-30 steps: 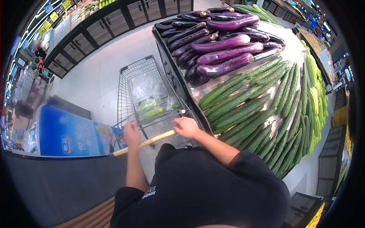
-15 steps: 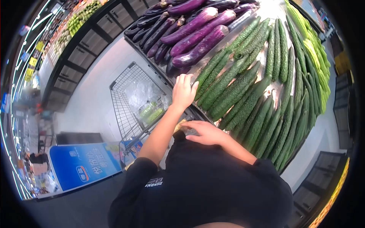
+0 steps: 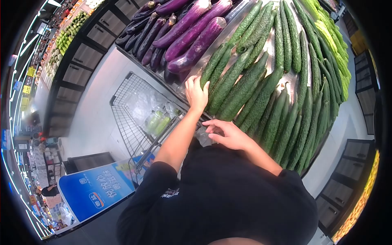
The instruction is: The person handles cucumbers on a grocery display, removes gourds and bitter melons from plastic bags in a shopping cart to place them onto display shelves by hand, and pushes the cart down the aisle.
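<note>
- Far left, a blue sign leans at a slant, its top edge pointing toward the cart.
- Right of it, the wire cart stands on the floor, close alongside the bench.
- In the cart lie clear bags, some with green produce inside.
- On the bench, purple eggplants are heaped beyond the cart, just beside the cucumbers.
- The left hand reaches to the bench's near edge, back of the hand up. Its thumb and fingers stand on either side of the lower tip of the leftmost cucumber; whether they are clamped on it, I cannot tell.
- That cucumber runs up and away from the left hand, at the left side of the row.
- The right hand is lower and nearer the body, by the bench edge, with thumb and fingers apart and nothing between them.
- The other cucumbers fan out to the right, just beyond the right hand, tips toward the person.
- Furthest right on the bench, leafy greens border the cucumbers, well apart from both hands.
</note>
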### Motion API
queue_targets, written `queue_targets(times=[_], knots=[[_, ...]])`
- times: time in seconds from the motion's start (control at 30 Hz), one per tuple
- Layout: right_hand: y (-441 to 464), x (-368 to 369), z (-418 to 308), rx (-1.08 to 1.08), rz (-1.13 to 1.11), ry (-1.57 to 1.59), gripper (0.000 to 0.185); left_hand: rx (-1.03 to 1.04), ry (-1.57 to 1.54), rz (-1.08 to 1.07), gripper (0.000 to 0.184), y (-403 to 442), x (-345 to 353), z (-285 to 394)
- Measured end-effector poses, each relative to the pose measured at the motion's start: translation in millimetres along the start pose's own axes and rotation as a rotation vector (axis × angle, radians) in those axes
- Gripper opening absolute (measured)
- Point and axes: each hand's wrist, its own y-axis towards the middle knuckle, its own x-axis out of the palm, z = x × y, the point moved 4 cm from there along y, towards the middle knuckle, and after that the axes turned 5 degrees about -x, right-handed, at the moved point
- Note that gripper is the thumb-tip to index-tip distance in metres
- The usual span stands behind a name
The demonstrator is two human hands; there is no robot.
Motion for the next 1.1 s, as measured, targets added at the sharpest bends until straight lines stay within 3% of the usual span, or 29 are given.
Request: queue_targets(times=[0.17,0.27,0.37,0.57,0.7,0.8,0.97,1.1], knots=[[10,-8,-3,-0.049,0.122,-0.007,0.035,-0.060,-0.242,0.021,0.036,7,-35,7],[12,-11,4,-0.068,0.264,0.041,0.024,-0.343,-0.830,-0.291,0.037,-5,-71,15],[26,-7,5,-0.077,0.401,0.309,0.022,-0.502,-1.213,-0.529,0.039,-23,-113,28],[61,23,-17,-0.113,0.193,0.600,0.044,-0.742,-1.704,-0.669,0.056,-75,-174,52],[88,55,-35,-0.071,0.059,0.724,0.057,-0.773,-1.692,-0.607,0.059,-90,-192,52],[96,70,-44,0.007,-0.062,0.792,0.044,-0.805,-1.669,-0.579,0.061,-103,-197,45],[102,83,-38,0.053,-0.046,0.820,0.042,-0.918,-1.619,-0.501,0.065,-118,-202,36],[108,76,-34,-0.007,0.021,0.740,0.039,-0.960,-1.469,-0.274,0.055,-128,-205,27]])
